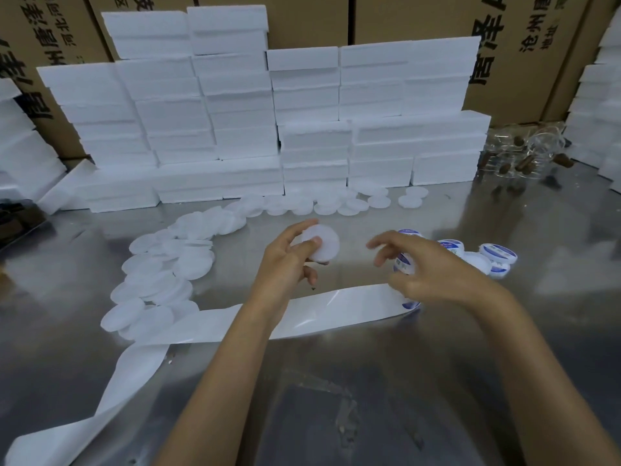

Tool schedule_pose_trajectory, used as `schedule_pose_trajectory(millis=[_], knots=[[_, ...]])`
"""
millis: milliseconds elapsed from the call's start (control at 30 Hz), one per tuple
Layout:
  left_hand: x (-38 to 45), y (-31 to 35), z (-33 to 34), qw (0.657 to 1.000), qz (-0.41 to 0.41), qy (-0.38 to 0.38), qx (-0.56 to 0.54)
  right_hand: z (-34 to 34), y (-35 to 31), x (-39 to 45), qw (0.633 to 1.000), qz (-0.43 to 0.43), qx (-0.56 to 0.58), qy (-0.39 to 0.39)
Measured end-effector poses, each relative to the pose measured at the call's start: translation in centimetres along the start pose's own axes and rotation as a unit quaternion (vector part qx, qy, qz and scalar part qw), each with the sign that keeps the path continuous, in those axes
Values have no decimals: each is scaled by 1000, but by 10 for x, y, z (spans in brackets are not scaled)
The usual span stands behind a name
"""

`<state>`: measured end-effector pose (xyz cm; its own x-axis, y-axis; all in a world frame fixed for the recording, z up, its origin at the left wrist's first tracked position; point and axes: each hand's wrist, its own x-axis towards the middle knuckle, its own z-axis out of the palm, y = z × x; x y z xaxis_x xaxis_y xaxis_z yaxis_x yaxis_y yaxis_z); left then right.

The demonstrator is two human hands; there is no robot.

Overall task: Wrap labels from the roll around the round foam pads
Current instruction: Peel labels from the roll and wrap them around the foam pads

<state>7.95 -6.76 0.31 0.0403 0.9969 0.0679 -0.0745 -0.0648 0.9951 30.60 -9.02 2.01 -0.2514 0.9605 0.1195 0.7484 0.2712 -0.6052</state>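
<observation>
Left hand at frame centre — thumb and fingers pinching; right hand centre-right — fingers loosely spread, palm down.

Matt white foam pad, glossy paper strip, shiny metal table

A shiny metal tabletop carries everything and reflects the light in dull patches. Along its far edge stand stacks of white foam blocks, piled several high and stepped, tallest toward the far left. More white blocks lean at the left edge, and another stack rises at the right edge. Behind them all stand brown cardboard boxes printed with large black characters. Near the far right corner lies a heap of clear plastic with small brown pieces among it, touching the end of the block wall. A dark object sits at the left edge, too dim to tell.
</observation>
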Motion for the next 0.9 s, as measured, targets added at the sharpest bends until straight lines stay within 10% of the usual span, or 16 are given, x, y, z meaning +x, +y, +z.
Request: schedule_pose_trajectory(millis=[233,500,900], knots=[[1,-8,-1,997,35,-27,68,5,3,1,987,66,-119,-84],[-8,-15,13,949,115,-56,289,27,-20,5,998,0,41,-50],[-5,-6,-5,947,76,-106,293,25,-25,1,993,-12,80,-83]])
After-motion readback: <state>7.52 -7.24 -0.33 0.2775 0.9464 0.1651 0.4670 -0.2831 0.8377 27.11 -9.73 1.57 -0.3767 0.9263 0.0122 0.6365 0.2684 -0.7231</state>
